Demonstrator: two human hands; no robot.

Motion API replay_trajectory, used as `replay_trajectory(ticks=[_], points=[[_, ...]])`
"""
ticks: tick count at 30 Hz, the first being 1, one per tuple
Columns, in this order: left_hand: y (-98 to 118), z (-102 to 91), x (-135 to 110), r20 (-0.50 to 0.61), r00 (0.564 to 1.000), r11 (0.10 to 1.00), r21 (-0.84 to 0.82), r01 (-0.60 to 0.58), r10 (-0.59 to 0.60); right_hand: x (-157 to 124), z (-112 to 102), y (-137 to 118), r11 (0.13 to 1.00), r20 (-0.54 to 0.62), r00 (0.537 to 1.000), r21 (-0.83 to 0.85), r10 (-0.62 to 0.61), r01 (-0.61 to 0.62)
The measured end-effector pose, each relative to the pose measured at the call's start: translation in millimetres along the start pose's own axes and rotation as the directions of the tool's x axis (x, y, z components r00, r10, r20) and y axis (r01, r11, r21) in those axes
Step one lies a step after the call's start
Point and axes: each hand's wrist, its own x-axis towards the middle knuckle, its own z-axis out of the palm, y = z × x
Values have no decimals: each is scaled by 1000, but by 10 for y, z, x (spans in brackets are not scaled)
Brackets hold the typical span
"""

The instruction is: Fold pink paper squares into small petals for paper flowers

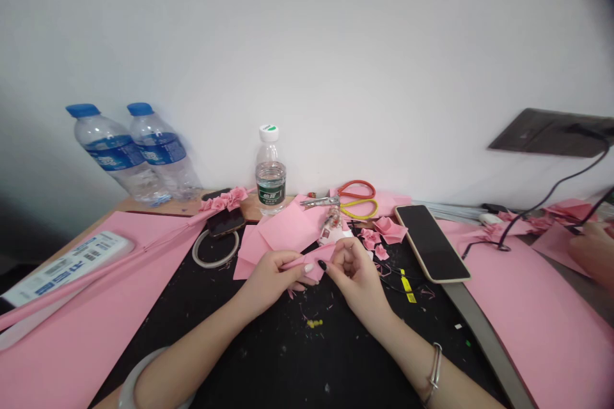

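Note:
My left hand (273,276) and my right hand (355,276) pinch a small folded piece of pink paper (311,262) between them, above a black work mat (307,358) scattered with paper scraps. Just beyond my fingers lie loose folded pink paper sheets (283,230). Several small pink paper flowers (386,229) sit beyond my right hand. A metal tool with orange and yellow handles (357,198), probably scissors, lies further back.
A black phone (429,243) lies to the right, with a tape roll (215,249) left of the sheets. Three water bottles (271,169) stand by the wall. Large pink sheets (537,313) cover both sides. Another person's hand (592,252) and a dark cable (551,195) are far right.

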Motion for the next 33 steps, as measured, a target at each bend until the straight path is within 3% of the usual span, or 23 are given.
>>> replay_trajectory(ticks=[5, 10, 15, 18, 21, 27, 33], points=[[3, 3, -11, 32, 999, 999, 23, -37, 36, 1, 1, -21, 994, -21, 998, -99, -56, 54], [13, 12, -14, 33, 999, 995, -99, 28, -25, -3, -32, -31, 929, -63, 964, -289, -259, 231], [14, 11, -28, 44, 998, 967, -249, 51, -41, -3, -71, -58, 748, 75, 859, -457, -507, 481], [9, 3, -29, 66, 997, 946, -317, 61, -42, 4, -103, -64, 640, 210, 788, -482, -578, 598], [3, -12, -18, 62, 997, 923, -380, 63, -42, 22, -136, -54, 599, 287, 763, -485, -580, 638], [11, -36, -2, 55, 997, 909, -410, 78, -61, 51, -180, -17, 615, 392, 792, -499, -469, 611], [1, -42, -4, 46, 996, 910, -405, 85, -73, 59, -193, -34, 630, 447, 777, -462, -444, 625]])
